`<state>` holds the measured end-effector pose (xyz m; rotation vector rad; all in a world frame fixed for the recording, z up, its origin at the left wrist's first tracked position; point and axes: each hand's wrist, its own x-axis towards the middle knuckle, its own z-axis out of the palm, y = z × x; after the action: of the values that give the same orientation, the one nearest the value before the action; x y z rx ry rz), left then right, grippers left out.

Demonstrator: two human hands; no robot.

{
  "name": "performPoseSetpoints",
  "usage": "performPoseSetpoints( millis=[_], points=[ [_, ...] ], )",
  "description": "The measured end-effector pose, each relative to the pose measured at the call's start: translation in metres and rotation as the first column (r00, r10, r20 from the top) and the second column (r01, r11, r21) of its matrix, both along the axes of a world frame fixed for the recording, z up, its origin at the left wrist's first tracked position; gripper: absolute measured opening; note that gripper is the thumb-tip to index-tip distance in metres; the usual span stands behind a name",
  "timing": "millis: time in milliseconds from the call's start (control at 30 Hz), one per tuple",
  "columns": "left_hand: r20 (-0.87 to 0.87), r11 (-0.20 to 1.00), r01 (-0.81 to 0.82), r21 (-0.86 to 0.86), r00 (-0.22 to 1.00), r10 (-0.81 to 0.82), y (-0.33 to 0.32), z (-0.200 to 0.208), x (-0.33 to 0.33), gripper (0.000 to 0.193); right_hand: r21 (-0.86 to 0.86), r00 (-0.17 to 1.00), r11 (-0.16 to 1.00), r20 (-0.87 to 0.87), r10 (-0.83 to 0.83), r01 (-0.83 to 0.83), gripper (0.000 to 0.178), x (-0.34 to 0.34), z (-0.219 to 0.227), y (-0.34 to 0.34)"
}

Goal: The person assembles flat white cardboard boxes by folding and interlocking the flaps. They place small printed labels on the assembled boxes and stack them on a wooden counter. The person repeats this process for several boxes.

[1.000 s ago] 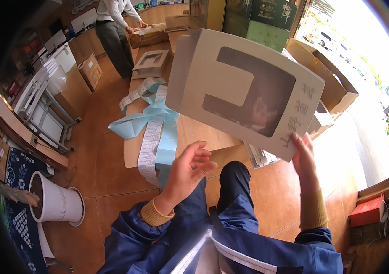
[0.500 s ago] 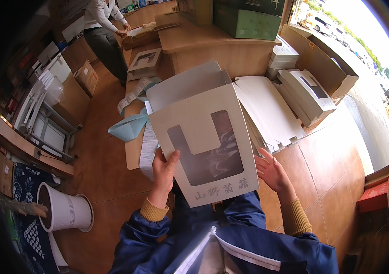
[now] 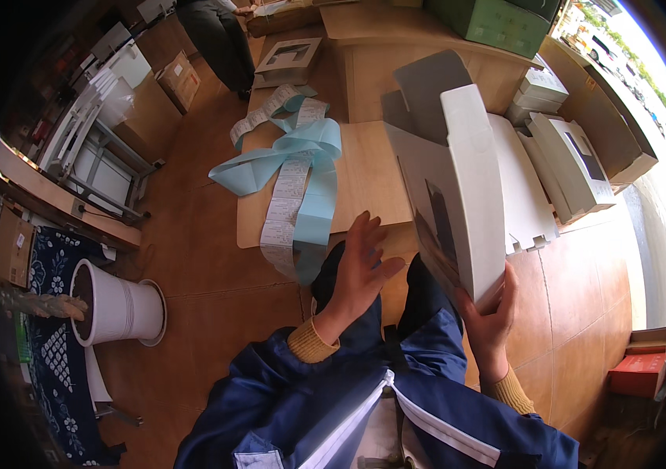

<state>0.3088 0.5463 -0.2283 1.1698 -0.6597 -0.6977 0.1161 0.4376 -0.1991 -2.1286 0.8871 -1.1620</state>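
Observation:
A white cardboard box (image 3: 477,180) with a cut-out window and raised end flaps stands tilted, its narrow side toward me. My right hand (image 3: 493,313) grips its lower end, thumb on the near side. My left hand (image 3: 359,270) is off the box, fingers spread, holding nothing. Beyond the left hand, a long strip of printed labels on light-blue backing (image 3: 313,180) lies looped over the wooden table (image 3: 372,176) and hangs off its front edge.
Flat white cardboard sheets (image 3: 524,187) and windowed boxes (image 3: 575,160) lie to the right, beside a large brown carton (image 3: 603,109). Another windowed box (image 3: 290,59) sits at the table's far left end. A person (image 3: 219,39) stands beyond it. A white plant pot (image 3: 118,303) stands left.
My left hand has let go of the box and moved right. The box has swung right and turned edge-on, and my right hand, open before, now holds it. The view has shifted.

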Motion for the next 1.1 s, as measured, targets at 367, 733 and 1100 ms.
performPoseSetpoints(
  millis=[367, 733, 1100],
  points=[
    [-0.284, 0.995, 0.070, -0.077, 0.955, -0.089, 0.002, -0.057, 0.039, 0.046, -0.149, 0.716, 0.719, -0.353, 0.602, -0.679, 0.043, 0.061, -0.023, 0.052],
    [0.723, 0.849, -0.410, 0.334, 0.689, 0.048, 0.030, -0.105, 0.046, 0.051, 0.125, 0.740, 0.814, -0.356, 0.571, -0.568, 0.025, 0.074, -0.062, -0.009],
    [0.519, 0.803, -0.474, 0.361, 0.818, 0.249, 0.024, -0.102, 0.187, 0.034, 0.383, 0.742, 0.759, -0.229, 0.630, -0.526, 0.036, 0.258, -0.067, -0.084]
  ],
)
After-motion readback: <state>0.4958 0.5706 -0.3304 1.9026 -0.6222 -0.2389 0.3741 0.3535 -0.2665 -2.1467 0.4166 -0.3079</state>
